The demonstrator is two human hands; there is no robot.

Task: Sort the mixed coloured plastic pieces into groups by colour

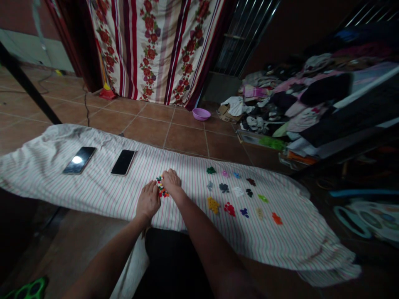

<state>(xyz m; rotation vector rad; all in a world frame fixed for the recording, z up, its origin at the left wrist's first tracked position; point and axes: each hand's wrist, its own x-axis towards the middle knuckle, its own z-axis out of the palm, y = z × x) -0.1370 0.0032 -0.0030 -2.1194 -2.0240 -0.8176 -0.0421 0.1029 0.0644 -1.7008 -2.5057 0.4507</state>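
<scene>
A small heap of mixed red, green, orange, yellow and white pieces (163, 192) lies on the striped cloth (187, 166) between my hands. My left hand (149, 200) rests along the heap's left edge, its fingers lying on the cloth beside the pieces. At the heap's upper right, my right hand (171, 179) bends its fingers down against the pieces; what its fingertips hold, if anything, is hidden. Right of my hands sit sorted single-colour piles, among them yellow pieces (213, 205), red pieces (230, 209), dark grey pieces (223, 188), green pieces (211, 170) and orange pieces (276, 218).
Two phones lie on the left part of the cloth, a silvery-screened phone (80, 160) and a dark phone (123, 162). Beyond the cloth, a purple basin (201, 114) stands on the tiled floor. Piled clothes (289, 95) fill the right side; a curtain (156, 50) hangs behind.
</scene>
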